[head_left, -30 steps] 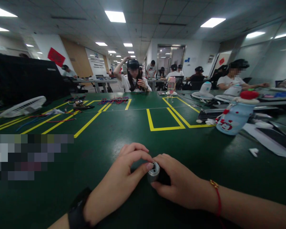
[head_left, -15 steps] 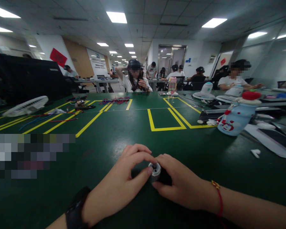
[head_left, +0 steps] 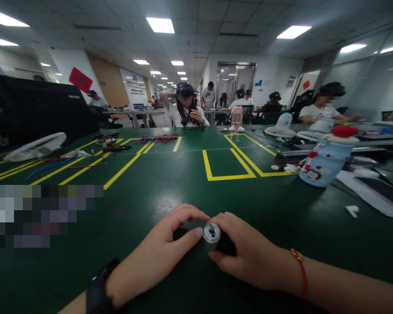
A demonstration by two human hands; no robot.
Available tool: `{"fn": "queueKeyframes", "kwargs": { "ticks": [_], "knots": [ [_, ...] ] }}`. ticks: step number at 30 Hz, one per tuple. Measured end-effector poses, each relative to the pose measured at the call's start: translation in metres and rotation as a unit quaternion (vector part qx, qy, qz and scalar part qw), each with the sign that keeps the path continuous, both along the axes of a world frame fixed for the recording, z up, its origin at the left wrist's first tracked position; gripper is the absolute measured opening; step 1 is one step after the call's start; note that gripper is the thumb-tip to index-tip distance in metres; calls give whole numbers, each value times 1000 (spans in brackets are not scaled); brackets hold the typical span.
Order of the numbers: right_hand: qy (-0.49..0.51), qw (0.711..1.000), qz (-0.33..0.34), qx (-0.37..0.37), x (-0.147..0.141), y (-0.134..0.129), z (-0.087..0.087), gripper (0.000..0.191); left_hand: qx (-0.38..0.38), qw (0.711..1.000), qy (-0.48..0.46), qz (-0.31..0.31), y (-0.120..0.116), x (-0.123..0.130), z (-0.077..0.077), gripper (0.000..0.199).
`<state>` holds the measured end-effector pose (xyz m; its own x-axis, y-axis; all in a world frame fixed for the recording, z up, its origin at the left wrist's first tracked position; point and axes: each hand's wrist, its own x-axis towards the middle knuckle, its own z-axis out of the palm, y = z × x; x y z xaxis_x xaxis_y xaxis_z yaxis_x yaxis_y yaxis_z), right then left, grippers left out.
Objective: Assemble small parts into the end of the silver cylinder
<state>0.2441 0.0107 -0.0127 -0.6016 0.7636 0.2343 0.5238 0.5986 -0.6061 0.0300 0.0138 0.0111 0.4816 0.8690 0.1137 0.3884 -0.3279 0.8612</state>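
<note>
A small silver metal cylinder (head_left: 212, 235) stands upright on the green table (head_left: 144, 196), its round top with a central stub and small holes facing up. My right hand (head_left: 245, 250) grips it from the right, thumb and fingers around its side. At its left edge is my left hand (head_left: 170, 240), thumb and forefinger apart, the fingertips close to the cylinder's rim. Nothing shows between those fingers. Whether the left fingertips touch the metal is hard to tell.
A blue bottle (head_left: 325, 161) with a red lid stands at the right, near a small white piece (head_left: 352, 211). Wires (head_left: 159, 138), yellow tape and a white fan (head_left: 36, 146) lie farther back. A person (head_left: 186, 104) sits across the table.
My left thumb and forefinger have moved off the cylinder's top to the left, which uncovers the central stub. My right hand has stayed around the cylinder.
</note>
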Motion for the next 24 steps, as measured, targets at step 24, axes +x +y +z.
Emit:
{"fn": "queueKeyframes", "kwargs": {
  "ticks": [24],
  "knots": [
    [0, 1000, -1, -1, 0, 0, -1, 27, 1, 998, -44, 39, 4, 4, -7, 20]
  ]
}}
